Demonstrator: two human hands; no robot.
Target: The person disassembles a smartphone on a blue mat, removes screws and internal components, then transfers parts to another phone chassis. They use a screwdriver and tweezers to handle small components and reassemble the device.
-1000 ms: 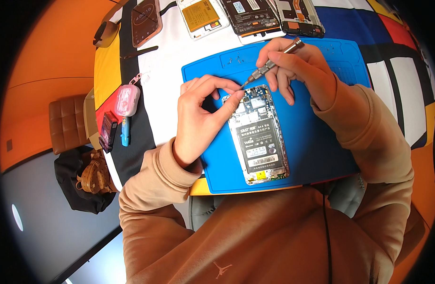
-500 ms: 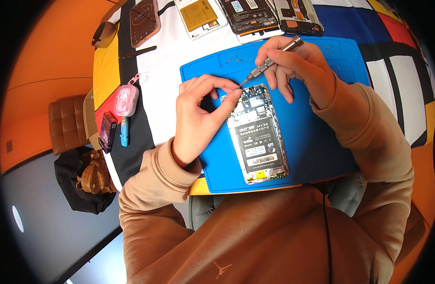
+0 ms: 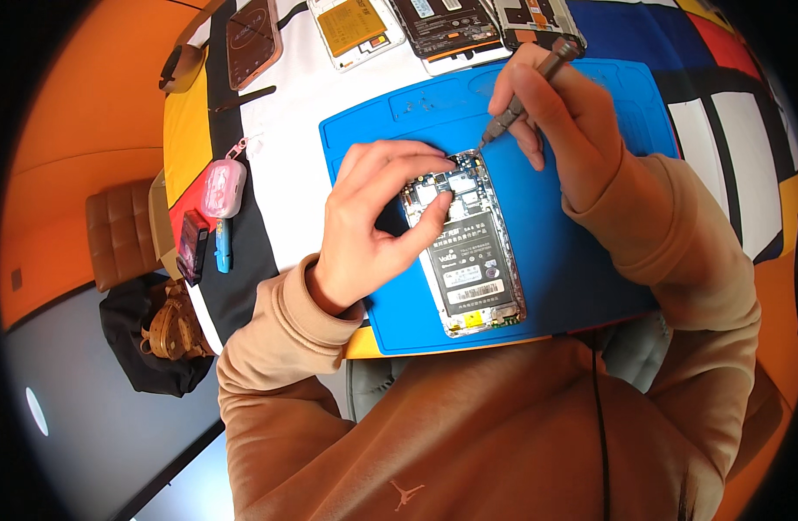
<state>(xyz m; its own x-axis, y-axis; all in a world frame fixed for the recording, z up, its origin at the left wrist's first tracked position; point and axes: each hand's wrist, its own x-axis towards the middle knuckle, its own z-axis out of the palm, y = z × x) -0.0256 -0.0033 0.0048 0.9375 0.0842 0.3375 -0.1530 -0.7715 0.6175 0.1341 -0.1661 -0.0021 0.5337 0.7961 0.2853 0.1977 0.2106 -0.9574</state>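
Note:
An opened smartphone [image 3: 468, 234] lies on the blue work mat [image 3: 581, 286], its blue circuit board [image 3: 456, 184] bare at the top and a black battery [image 3: 468, 262] below. My left hand [image 3: 377, 213] holds the phone's upper left part, the index finger along its top edge and the thumb resting on the board. In my right hand [image 3: 564, 113] a grey metal screwdriver [image 3: 512, 115] is gripped at a slant. Its tip meets the phone's top right corner; whether it sits in a screw is too small to tell.
Beyond the mat lie several opened phones, one with a yellow battery [image 3: 354, 28]. A phone with a lit screen [image 3: 254, 39] is at the far left. A pink case [image 3: 223, 187], a blue pen-like item [image 3: 223, 246] and a dark small box [image 3: 192, 247] lie left.
The screwdriver tip has moved right along the phone's top edge to its right corner. My left thumb and index finger have spread from a pinch, the thumb sliding down onto the board.

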